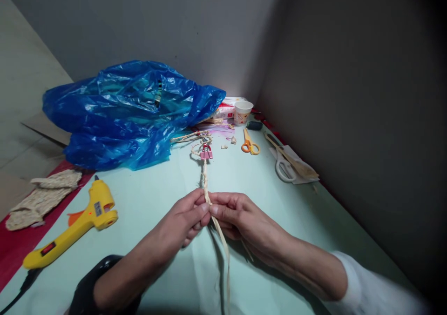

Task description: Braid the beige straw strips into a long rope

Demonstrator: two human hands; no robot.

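A pale braid of straw-like strands [205, 177] runs toward me from a pink binder clip [206, 153], which grips its far end. My left hand [188, 217] pinches the braid from the left, thumb on top. From the right, my right hand [235, 212] pinches it at the same spot, the two thumb tips almost touching. Loose flat strands [223, 247] hang from between my fingers toward the near edge, and another short end pokes out below my right hand. The fingertips hide the point where the strands cross.
A yellow glue gun [92, 212] lies at left, by a woven straw piece [45, 198]. Behind is a blue plastic bag [132, 110]. Orange-handled scissors [250, 144], a paper cup [243, 113], a dark thread spool [254, 125] and white-handled scissors [284, 168] lie right.
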